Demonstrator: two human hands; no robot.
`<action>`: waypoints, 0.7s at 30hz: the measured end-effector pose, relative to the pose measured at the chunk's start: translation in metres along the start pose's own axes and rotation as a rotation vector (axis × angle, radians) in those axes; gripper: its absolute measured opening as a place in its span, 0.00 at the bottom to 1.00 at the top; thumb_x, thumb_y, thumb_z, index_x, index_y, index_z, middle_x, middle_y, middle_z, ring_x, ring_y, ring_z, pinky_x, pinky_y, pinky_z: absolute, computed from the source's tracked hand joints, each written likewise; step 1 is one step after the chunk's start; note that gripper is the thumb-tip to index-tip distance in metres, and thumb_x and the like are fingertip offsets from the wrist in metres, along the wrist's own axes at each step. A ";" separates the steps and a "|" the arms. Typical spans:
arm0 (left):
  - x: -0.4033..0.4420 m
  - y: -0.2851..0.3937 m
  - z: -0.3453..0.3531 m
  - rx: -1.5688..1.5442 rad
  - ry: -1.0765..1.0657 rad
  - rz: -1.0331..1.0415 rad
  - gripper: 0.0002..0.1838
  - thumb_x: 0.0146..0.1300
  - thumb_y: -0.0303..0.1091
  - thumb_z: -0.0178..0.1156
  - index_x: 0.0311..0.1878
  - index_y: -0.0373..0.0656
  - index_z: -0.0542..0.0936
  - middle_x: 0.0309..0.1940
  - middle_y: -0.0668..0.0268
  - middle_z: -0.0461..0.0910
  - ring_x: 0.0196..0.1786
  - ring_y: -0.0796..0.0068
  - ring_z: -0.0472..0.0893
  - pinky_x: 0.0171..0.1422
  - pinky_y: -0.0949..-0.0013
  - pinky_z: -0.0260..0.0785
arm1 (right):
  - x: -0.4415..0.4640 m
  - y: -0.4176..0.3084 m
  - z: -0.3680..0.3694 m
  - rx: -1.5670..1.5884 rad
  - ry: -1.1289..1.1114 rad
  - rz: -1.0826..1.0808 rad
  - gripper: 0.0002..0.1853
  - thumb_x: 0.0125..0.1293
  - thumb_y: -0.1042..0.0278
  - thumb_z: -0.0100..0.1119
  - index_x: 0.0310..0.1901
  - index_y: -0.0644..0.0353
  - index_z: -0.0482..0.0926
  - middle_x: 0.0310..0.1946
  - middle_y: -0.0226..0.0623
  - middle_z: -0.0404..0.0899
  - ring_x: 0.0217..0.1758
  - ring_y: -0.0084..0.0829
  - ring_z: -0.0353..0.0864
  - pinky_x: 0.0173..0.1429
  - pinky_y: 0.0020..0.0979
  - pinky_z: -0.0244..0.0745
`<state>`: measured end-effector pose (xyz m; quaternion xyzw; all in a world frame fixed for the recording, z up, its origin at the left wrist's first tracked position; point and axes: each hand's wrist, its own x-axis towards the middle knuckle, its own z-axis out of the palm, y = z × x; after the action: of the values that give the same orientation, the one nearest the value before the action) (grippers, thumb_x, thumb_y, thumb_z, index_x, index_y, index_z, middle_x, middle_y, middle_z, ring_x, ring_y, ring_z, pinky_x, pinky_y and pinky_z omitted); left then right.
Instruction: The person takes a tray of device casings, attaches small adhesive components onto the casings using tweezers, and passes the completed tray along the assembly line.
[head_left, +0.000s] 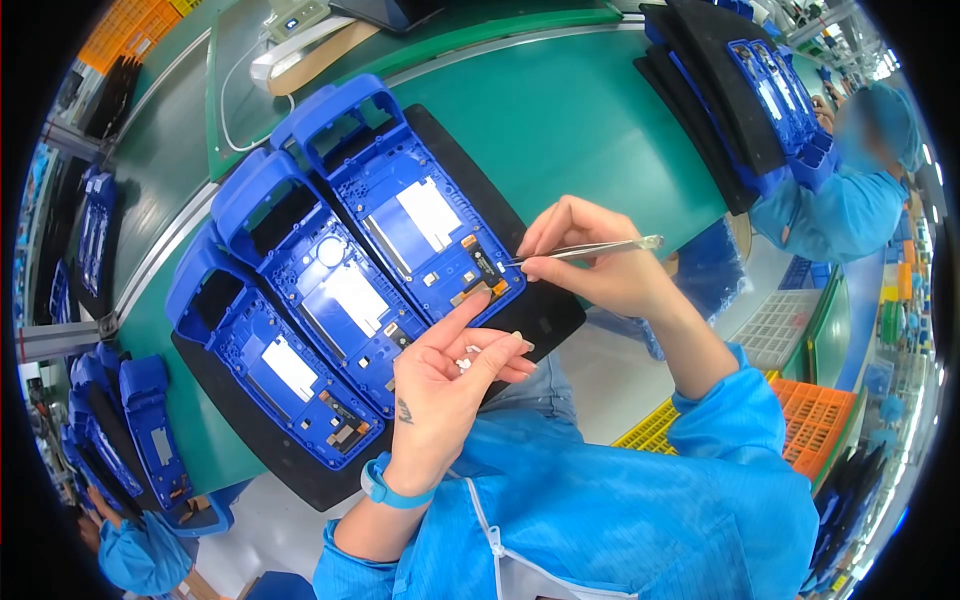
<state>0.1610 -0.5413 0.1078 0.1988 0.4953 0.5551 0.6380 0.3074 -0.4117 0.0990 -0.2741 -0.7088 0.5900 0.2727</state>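
Three blue plastic housings lie side by side on a black foam pad (553,312). My right hand (598,250) pinches metal tweezers (610,245), whose tip points at the lower right corner of the right housing (395,192), by its small dark circuit board (480,265). My left hand (440,375) hovers over the lower end of the housings, index finger stretched to the right housing's board area. Several tiny white pieces (465,361) sit in its curled fingers. The middle housing (328,255) and the left housing (262,335) carry white rectangular labels and small boards too.
The pad rests on a green table (590,120). More blue housings on black pads stand at the upper right (775,85) and lower left (155,430). Co-workers in blue sit at right (840,215) and lower left (145,555). An orange crate (812,420) is below right.
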 end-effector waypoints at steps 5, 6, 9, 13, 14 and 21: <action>0.000 -0.001 0.000 0.004 0.000 0.001 0.25 0.59 0.23 0.55 0.58 0.25 0.62 0.32 0.54 0.79 0.31 0.69 0.81 0.38 0.73 0.75 | 0.001 0.005 -0.002 0.058 -0.008 0.048 0.07 0.54 0.83 0.59 0.30 0.66 0.70 0.33 0.41 0.75 0.34 0.23 0.77 0.39 0.22 0.74; 0.000 0.000 0.000 0.004 0.000 0.002 0.25 0.59 0.23 0.55 0.58 0.25 0.62 0.32 0.54 0.79 0.31 0.69 0.81 0.38 0.73 0.75 | 0.002 0.008 -0.003 0.115 -0.010 0.057 0.07 0.54 0.83 0.59 0.29 0.66 0.69 0.33 0.42 0.75 0.33 0.24 0.77 0.38 0.22 0.74; -0.001 0.000 0.000 0.029 -0.008 0.003 0.25 0.60 0.23 0.54 0.59 0.25 0.62 0.33 0.53 0.79 0.33 0.69 0.81 0.40 0.73 0.75 | 0.002 0.016 -0.006 0.229 -0.014 0.062 0.08 0.54 0.82 0.59 0.28 0.64 0.69 0.32 0.42 0.75 0.31 0.24 0.77 0.36 0.22 0.73; 0.000 -0.001 0.006 -0.090 0.030 0.014 0.22 0.61 0.24 0.53 0.57 0.26 0.63 0.36 0.51 0.79 0.38 0.67 0.81 0.44 0.71 0.75 | -0.008 0.006 -0.006 0.332 -0.108 0.034 0.09 0.54 0.81 0.60 0.27 0.63 0.68 0.31 0.42 0.76 0.29 0.24 0.77 0.34 0.24 0.72; 0.000 -0.001 0.008 -0.132 0.069 0.020 0.20 0.61 0.24 0.53 0.56 0.26 0.66 0.37 0.51 0.79 0.39 0.66 0.81 0.45 0.71 0.74 | -0.012 0.001 -0.002 0.339 -0.127 0.018 0.09 0.52 0.83 0.60 0.26 0.63 0.69 0.30 0.43 0.76 0.30 0.25 0.77 0.34 0.24 0.72; -0.028 0.008 -0.017 -0.187 -0.070 -0.066 0.12 0.59 0.24 0.56 0.45 0.29 0.76 0.35 0.55 0.80 0.35 0.71 0.81 0.41 0.76 0.74 | -0.017 -0.033 0.007 0.354 -0.183 -0.036 0.09 0.52 0.82 0.60 0.26 0.61 0.69 0.29 0.40 0.76 0.32 0.25 0.75 0.34 0.23 0.70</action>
<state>0.1454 -0.5693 0.1183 0.1414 0.4250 0.5701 0.6888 0.3121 -0.4340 0.1289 -0.1544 -0.6205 0.7230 0.2614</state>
